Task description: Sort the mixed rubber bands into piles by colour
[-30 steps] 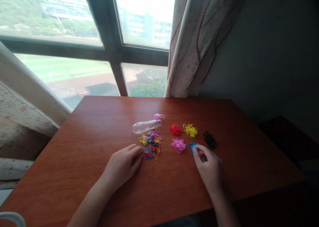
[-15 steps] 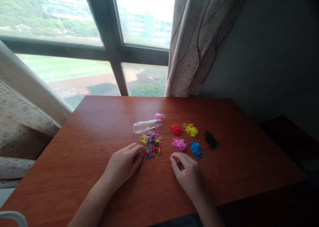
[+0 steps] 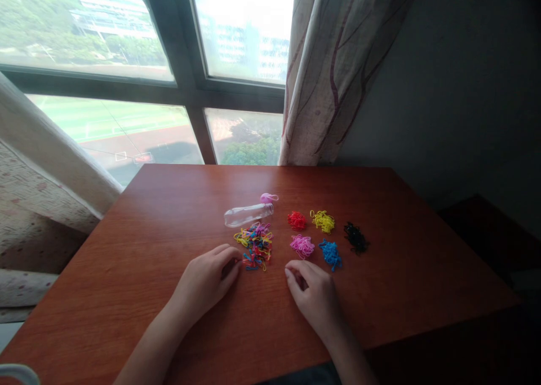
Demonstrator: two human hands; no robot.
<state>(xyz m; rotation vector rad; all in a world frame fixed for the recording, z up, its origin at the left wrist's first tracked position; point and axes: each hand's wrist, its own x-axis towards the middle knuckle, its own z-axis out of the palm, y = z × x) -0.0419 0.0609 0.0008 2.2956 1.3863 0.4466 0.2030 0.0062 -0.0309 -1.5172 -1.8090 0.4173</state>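
A mixed heap of small coloured rubber bands (image 3: 255, 245) lies on the wooden table (image 3: 169, 216). To its right lie sorted heaps: red (image 3: 296, 221), yellow (image 3: 323, 221), pink (image 3: 302, 246), blue (image 3: 330, 253) and black (image 3: 355, 237). My left hand (image 3: 207, 280) rests on the table, fingers loosely curled, fingertips touching the mixed heap's near edge. My right hand (image 3: 315, 297) lies just below the pink heap, fingers curled in, nothing visible in them.
A clear plastic bottle (image 3: 248, 214) lies on its side behind the mixed heap, with its pink cap (image 3: 268, 197) beside it. A window and curtains (image 3: 338, 69) stand behind the table. A white rim (image 3: 14, 372) shows at the lower left corner.
My right hand has pulled back from the blue heap and moved left to a spot below the pink heap. My left hand has stayed put.
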